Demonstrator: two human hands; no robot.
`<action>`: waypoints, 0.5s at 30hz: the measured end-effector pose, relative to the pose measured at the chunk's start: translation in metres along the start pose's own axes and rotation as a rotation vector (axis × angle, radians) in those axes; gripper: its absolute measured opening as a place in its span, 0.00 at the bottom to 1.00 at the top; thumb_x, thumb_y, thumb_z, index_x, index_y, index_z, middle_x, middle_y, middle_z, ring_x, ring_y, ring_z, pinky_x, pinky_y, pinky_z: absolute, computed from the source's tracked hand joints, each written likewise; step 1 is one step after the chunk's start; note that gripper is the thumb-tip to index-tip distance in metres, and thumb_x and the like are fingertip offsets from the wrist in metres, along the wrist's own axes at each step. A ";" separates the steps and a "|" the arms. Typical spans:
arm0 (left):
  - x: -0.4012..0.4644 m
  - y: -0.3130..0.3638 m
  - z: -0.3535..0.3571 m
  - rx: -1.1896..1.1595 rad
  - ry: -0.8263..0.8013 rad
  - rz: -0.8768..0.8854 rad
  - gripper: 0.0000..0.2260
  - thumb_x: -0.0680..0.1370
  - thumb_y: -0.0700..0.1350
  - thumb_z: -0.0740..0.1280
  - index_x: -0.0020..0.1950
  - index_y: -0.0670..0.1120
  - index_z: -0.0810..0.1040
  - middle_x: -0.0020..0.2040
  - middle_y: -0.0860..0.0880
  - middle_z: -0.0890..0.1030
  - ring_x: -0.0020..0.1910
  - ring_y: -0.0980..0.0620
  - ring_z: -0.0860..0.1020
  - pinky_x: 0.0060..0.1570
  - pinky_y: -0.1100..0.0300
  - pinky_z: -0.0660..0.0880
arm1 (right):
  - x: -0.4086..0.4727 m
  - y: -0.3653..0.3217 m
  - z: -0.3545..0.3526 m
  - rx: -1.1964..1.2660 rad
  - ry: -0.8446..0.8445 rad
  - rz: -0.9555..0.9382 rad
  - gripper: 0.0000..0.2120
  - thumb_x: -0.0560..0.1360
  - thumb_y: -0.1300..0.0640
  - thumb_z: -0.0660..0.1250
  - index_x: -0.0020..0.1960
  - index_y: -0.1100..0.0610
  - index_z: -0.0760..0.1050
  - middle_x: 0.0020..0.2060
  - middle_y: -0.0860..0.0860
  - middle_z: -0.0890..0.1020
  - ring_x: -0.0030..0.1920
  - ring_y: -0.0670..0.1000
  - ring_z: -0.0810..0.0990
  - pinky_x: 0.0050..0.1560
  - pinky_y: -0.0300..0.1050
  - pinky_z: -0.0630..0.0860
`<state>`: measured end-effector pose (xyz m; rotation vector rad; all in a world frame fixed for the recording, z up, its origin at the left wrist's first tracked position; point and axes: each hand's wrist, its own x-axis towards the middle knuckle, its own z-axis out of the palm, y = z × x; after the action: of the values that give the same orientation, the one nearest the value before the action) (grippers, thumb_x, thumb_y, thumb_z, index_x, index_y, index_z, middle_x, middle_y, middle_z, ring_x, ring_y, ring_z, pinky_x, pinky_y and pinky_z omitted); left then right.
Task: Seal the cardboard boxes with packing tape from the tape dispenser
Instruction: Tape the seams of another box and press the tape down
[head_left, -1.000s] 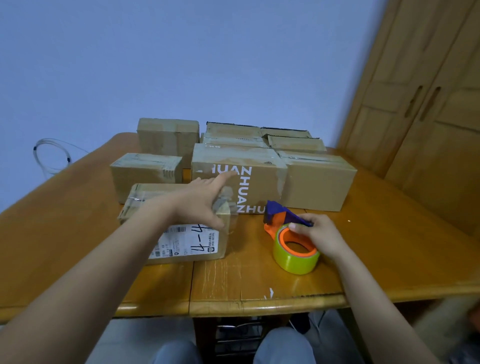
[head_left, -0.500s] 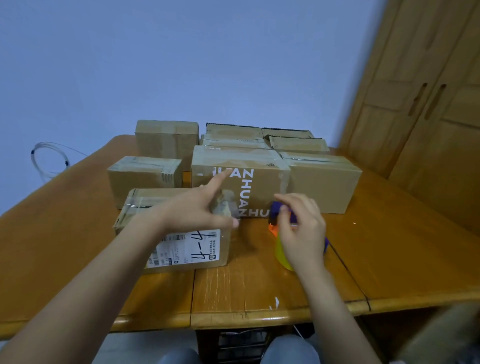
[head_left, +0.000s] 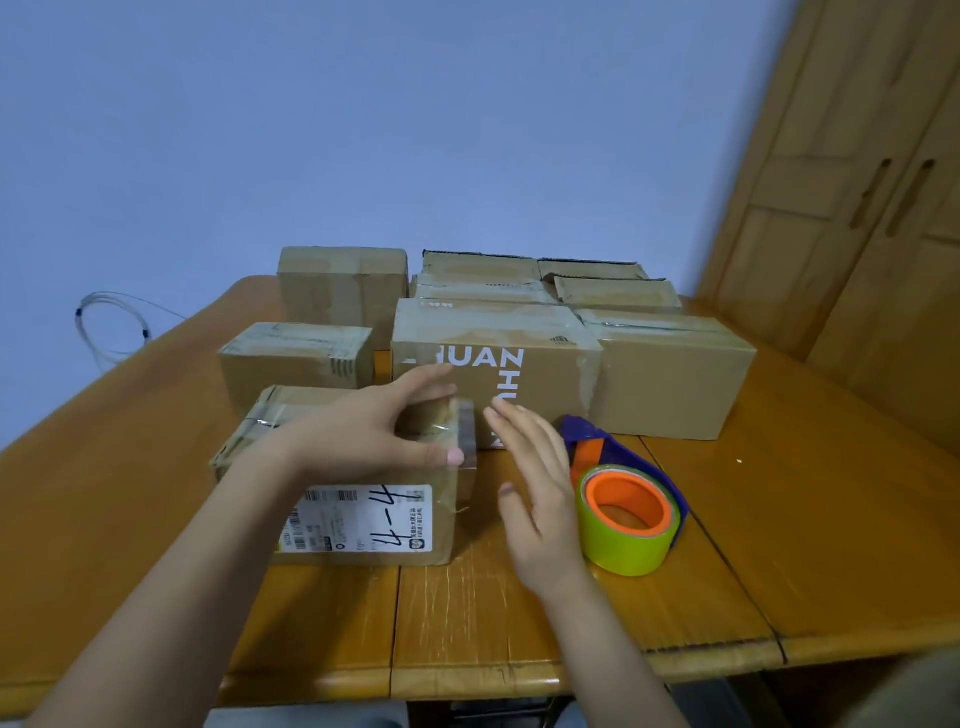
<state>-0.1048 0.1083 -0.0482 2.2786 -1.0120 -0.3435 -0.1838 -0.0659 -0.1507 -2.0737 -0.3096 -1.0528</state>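
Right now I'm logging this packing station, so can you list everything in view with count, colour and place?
Labelled box: one, brown with a white shipping label, nearest on the table, left of centre.
Printed box: one, brown with white lettering, centre, behind the labelled one.
Other cardboard boxes: about six, brown, at the left, right and rear of the group; the rear ones partly hidden.
Tape dispenser: one, purple and orange with a yellow-green roll, on the table right of the labelled box.
Table: one, orange-brown wood.
Cabinet: one, wooden, far right.
Cable: one coil, pale, by the blue wall at left.
Left hand: resting on the labelled box's top right end.
Right hand: open, empty, between that box and the dispenser.
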 end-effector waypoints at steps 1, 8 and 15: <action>0.001 -0.001 0.000 -0.043 0.002 -0.005 0.43 0.67 0.62 0.70 0.76 0.61 0.52 0.72 0.66 0.64 0.67 0.64 0.66 0.63 0.66 0.64 | 0.000 0.000 0.000 -0.013 -0.033 0.011 0.29 0.71 0.63 0.56 0.72 0.52 0.66 0.72 0.44 0.67 0.74 0.48 0.60 0.73 0.39 0.55; 0.003 -0.003 0.001 -0.160 0.012 -0.035 0.44 0.64 0.60 0.73 0.76 0.60 0.56 0.69 0.68 0.67 0.68 0.64 0.65 0.65 0.63 0.63 | -0.003 0.005 0.004 -0.017 -0.165 0.071 0.28 0.72 0.59 0.52 0.71 0.51 0.69 0.69 0.41 0.71 0.74 0.43 0.60 0.72 0.52 0.60; 0.002 -0.001 0.001 -0.130 0.004 -0.023 0.43 0.65 0.61 0.72 0.76 0.59 0.57 0.71 0.65 0.65 0.70 0.62 0.64 0.71 0.57 0.63 | -0.002 0.003 0.007 0.056 -0.198 0.131 0.29 0.71 0.67 0.55 0.69 0.48 0.71 0.70 0.40 0.68 0.73 0.44 0.58 0.72 0.34 0.52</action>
<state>-0.1037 0.1070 -0.0500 2.1749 -0.9345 -0.4027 -0.1794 -0.0624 -0.1562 -2.1204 -0.2942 -0.7548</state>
